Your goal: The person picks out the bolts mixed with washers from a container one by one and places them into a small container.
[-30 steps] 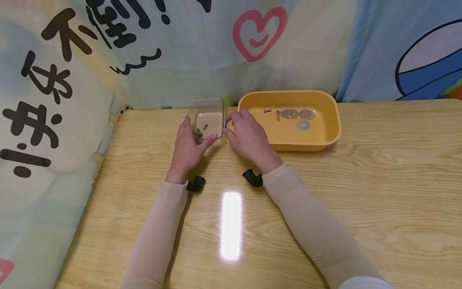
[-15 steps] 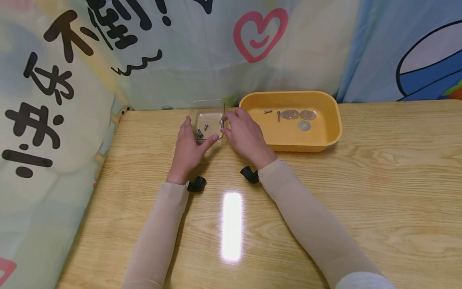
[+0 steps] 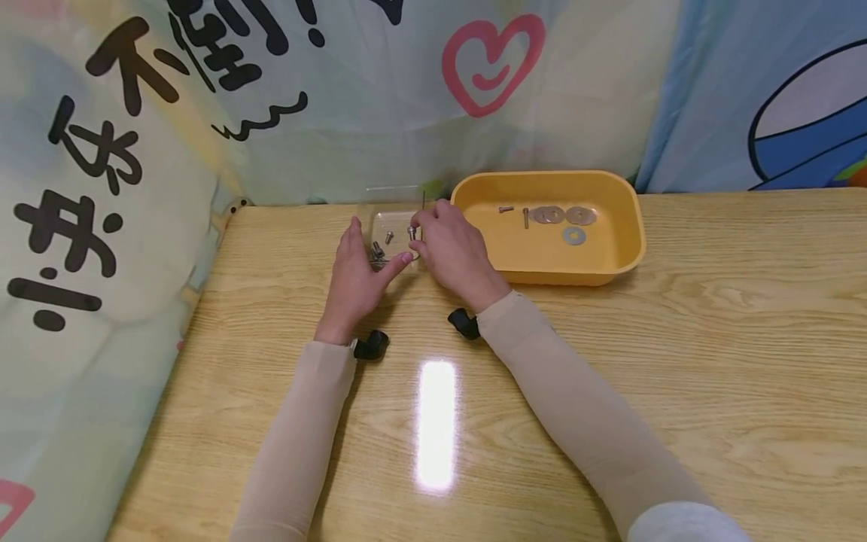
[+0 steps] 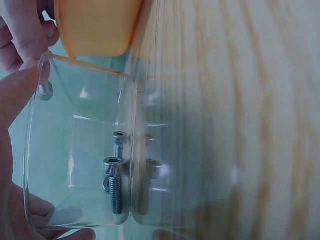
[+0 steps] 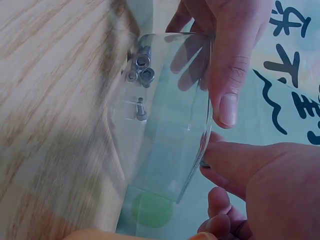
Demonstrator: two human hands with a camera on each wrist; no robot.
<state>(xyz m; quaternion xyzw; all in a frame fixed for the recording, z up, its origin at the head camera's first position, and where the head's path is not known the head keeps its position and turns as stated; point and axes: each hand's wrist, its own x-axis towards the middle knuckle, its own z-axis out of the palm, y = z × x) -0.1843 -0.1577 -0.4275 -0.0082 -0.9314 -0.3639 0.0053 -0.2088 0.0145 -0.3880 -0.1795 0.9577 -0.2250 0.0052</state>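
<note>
A clear plastic box [image 4: 75, 145] stands at the back of the table, with several socket-head screws [image 4: 115, 170] at its bottom. My left hand [image 3: 354, 278] grips the box, its thumb on the near rim and its fingers along the left wall. Thumb and forefinger of my right hand [image 3: 457, 252] pinch a socket-head screw [image 3: 412, 232] at the box's right side. In the left wrist view the round head of that screw [image 4: 45, 91] shows just inside the rim; the fingers hide the rest.
To the right of the box is a yellow tray [image 3: 542, 263], holding two small screws [image 3: 525, 218] and several flat washers [image 3: 574, 236]. A printed cloth [image 3: 379, 143] hangs right behind the table [image 3: 609, 376] and along its left side.
My right hand has shifted left with the pinched screw, from over the right edge of the box to inside it. The left hand keeps its hold on the box.
</note>
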